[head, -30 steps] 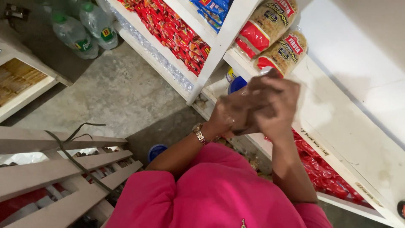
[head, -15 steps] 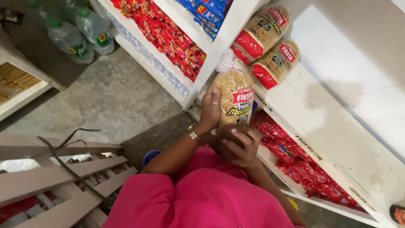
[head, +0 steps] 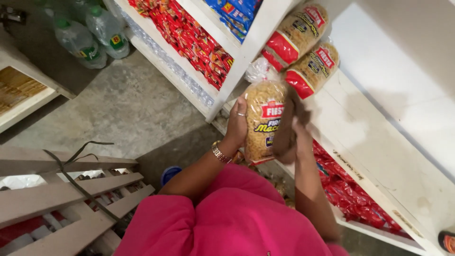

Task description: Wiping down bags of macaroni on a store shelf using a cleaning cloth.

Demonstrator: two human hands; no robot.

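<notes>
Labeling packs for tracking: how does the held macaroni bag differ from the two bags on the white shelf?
The held macaroni bag stands upright between the left hand and right hand; the shelf bags lie on their sides, stacked. Its knotted clear top shows; theirs do not. All share pale pasta in clear wrap with red labels.

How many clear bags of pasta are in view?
3. One clear pasta bag is held upright between the left hand and right hand; two more lie on the white shelf, upper and lower. Others may be hidden.
</notes>
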